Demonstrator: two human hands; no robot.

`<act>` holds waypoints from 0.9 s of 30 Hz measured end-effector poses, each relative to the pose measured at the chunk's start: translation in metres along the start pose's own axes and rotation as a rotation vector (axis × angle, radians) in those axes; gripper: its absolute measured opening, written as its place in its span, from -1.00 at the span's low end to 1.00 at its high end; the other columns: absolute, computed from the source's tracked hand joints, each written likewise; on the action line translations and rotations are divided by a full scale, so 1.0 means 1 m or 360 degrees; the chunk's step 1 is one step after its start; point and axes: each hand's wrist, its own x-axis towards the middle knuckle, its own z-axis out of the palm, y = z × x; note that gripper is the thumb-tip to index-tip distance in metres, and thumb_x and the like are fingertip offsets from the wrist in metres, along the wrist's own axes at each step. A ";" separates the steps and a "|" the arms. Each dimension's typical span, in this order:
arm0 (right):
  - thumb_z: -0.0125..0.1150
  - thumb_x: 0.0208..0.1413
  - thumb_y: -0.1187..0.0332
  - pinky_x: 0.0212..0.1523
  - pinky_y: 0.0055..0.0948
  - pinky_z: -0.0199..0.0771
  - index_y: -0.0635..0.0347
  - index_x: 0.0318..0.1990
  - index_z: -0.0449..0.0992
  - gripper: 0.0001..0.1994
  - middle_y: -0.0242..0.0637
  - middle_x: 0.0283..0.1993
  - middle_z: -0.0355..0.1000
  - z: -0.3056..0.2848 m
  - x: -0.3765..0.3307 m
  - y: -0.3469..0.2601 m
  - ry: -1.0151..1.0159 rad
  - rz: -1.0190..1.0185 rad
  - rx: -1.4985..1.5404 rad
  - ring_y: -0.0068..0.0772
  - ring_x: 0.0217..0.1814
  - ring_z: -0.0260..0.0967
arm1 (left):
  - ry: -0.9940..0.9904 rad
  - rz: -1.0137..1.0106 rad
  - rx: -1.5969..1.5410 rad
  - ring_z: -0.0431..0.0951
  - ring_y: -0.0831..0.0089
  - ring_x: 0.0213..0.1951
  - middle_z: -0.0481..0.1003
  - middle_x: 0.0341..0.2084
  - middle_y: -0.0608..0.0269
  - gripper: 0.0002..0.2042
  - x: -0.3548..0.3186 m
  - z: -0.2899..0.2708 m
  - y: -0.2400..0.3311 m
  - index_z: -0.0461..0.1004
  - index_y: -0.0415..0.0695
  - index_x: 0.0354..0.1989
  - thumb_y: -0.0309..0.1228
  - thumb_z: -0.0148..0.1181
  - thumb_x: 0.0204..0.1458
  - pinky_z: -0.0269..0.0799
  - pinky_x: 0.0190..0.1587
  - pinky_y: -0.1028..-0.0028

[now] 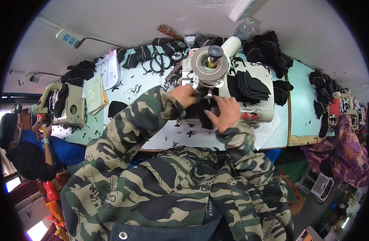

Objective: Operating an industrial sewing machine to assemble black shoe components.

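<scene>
A big green and brown coat [168,180] covers the person's body and arms. Past it is a long pale blue table [162,140] with bits of black fluff on it. A white machine [222,60] sits there, with a fanned stack [248,86] of black pieces on its right side. A black cloth [197,113] lies at the machine's front, between the hands. The right hand [226,112] is at the cloth's right, thumb and fingers spread apart. The left hand [184,95] bends its fingers over by the cloth; one cannot tell if they pinch it. Black scissors [160,60] lie farther back on the left.
</scene>
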 end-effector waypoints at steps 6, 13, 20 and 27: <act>0.23 -0.20 0.43 -0.31 -0.30 0.32 0.19 -0.30 0.50 -0.77 -0.21 -0.41 0.37 0.001 -0.012 0.002 -0.0106 0.0281 0.0482 -0.14 -0.35 0.32 | -0.0105 0.0054 -0.0071 0.49 0.20 -0.47 0.47 -0.58 -0.06 -0.79 0.007 -0.002 -0.011 0.50 -0.28 -0.32 -0.43 0.08 -0.11 0.35 -0.34 0.34; 0.20 -0.19 0.61 -0.35 -0.37 0.37 0.20 -0.38 0.53 -0.84 -0.21 -0.39 0.39 -0.086 0.043 0.034 0.0835 -0.0054 0.0089 -0.20 -0.36 0.37 | -0.0073 0.0055 -0.0216 0.41 0.48 -0.57 0.45 -0.67 0.13 -0.82 -0.007 -0.003 -0.025 0.49 -0.31 -0.39 -0.49 0.02 -0.12 0.33 -0.43 0.43; 0.22 -0.11 0.35 -0.30 -0.31 0.37 0.21 -0.30 0.50 -0.80 -0.22 -0.35 0.43 -0.043 0.000 0.014 0.0072 0.0109 0.0272 -0.22 -0.34 0.37 | -0.0165 0.0099 -0.0782 0.21 0.62 -0.62 0.30 -0.75 0.25 -0.81 -0.033 0.001 -0.006 0.45 -0.31 -0.47 -0.39 0.08 -0.02 0.18 -0.54 0.49; 0.15 0.04 0.33 -0.50 -0.61 0.30 0.35 -0.42 0.46 -0.79 -0.39 -0.54 0.41 0.007 -0.020 -0.017 -0.0714 0.1009 0.1765 -0.66 -0.54 0.29 | -0.0032 0.0205 -0.0841 0.26 0.64 -0.65 0.32 -0.72 0.31 -0.85 -0.045 0.001 0.018 0.43 -0.27 -0.37 -0.44 -0.01 0.05 0.19 -0.60 0.54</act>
